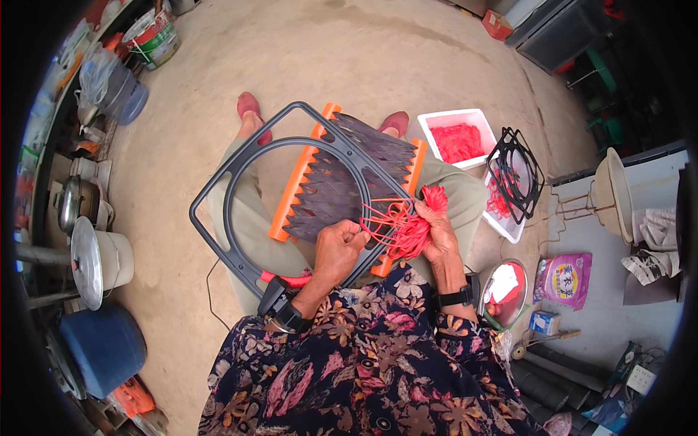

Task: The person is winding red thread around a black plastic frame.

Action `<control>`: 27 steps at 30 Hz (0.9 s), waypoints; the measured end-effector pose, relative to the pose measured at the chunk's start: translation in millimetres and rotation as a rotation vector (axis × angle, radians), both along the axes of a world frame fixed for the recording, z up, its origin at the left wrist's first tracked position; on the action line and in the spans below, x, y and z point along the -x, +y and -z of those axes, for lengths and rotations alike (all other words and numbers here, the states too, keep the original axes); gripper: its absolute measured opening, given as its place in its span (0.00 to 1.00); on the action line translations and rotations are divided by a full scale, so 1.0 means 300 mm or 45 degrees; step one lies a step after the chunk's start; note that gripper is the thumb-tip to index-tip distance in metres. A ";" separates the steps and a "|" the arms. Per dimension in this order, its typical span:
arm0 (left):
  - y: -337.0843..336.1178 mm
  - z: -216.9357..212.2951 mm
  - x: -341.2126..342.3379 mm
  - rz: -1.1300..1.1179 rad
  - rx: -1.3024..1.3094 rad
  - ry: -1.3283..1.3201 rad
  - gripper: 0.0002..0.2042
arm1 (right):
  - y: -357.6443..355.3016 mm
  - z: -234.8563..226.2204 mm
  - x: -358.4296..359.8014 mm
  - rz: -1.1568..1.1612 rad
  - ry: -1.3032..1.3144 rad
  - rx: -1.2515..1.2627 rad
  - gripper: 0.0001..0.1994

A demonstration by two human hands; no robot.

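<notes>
- Dark floral shirt [349, 378] fills the near space, just below both hands, with a black band on each wrist.
- Right hand [438, 232] closes around a bundle of red string [408, 232]; a bunched tuft stands out above its fingers, and loose loops spill toward the other hand.
- Left hand [336, 254] has its thumb and forefinger pressed together beside those loops; whether a strand is pinched between them cannot be told.
- Beneath the grip, a dark frame [347, 152] with a round ring inside angular outer bars lies tilted over the lap, reaching forward and left of the left hand. Some red material sits along its lower edge, near the left wrist.
- Ahead of both hands, a rack with orange toothed rails [294, 195] and dark pointed strips lies across the lap, partly under the frame.
- Khaki trousers [454, 192] show on either side of the rack, with red shoes beyond.
- Forward and right of the right hand, a white tray [454, 118] holds more red string; next to it, black frames rest on a second white tray [515, 231].
- Farther right of the grip lies a purple bag [565, 282]; well off to the left stand a pale pot [116, 258] and a blue container [103, 349].
</notes>
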State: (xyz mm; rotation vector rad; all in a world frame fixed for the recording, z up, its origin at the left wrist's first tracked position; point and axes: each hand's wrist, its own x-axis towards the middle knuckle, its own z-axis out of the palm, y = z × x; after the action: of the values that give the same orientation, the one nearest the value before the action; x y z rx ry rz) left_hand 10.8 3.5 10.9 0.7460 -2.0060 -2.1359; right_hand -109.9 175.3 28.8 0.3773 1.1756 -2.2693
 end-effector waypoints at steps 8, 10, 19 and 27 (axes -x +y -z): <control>-0.036 0.032 0.011 0.020 0.020 -0.093 0.07 | -0.080 -0.244 -0.104 -0.283 0.968 -0.776 0.18; -0.034 0.052 0.013 -0.037 -0.060 -0.091 0.07 | -0.073 -0.269 -0.113 -0.209 1.016 -0.721 0.10; -0.052 -0.040 0.021 -0.068 -0.475 -0.039 0.05 | 0.364 -0.443 -0.132 -0.170 0.407 -0.131 0.07; -0.097 -0.056 0.028 0.023 -0.705 -0.271 0.06 | 0.497 -0.198 -0.069 0.198 0.144 0.134 0.06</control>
State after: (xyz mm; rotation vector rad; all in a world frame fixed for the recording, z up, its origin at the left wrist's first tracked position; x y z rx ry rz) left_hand 2.5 -25.4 27.8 1.0633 -1.4949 -2.7605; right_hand -89.3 324.3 88.3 0.3130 1.1098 -2.5046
